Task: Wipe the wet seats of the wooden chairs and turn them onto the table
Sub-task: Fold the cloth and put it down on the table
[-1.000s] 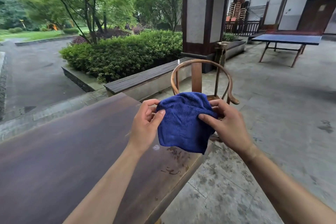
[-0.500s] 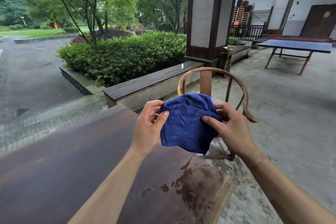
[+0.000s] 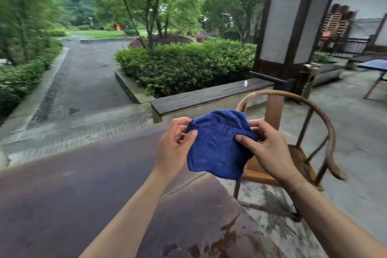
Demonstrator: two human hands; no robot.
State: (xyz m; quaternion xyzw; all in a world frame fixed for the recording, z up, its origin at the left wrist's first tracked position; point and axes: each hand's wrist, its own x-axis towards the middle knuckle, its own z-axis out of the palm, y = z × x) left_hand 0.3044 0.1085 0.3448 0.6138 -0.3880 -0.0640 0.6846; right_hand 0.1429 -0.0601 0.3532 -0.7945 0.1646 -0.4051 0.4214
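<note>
Cloth (image 3: 217,144) hangs bunched between my left hand (image 3: 174,146) and right hand (image 3: 270,153), both pinching its edges to fold a wiping pad. Chair (image 3: 303,148) stands upright just beyond the table (image 3: 83,190), seat unwiped.
</note>
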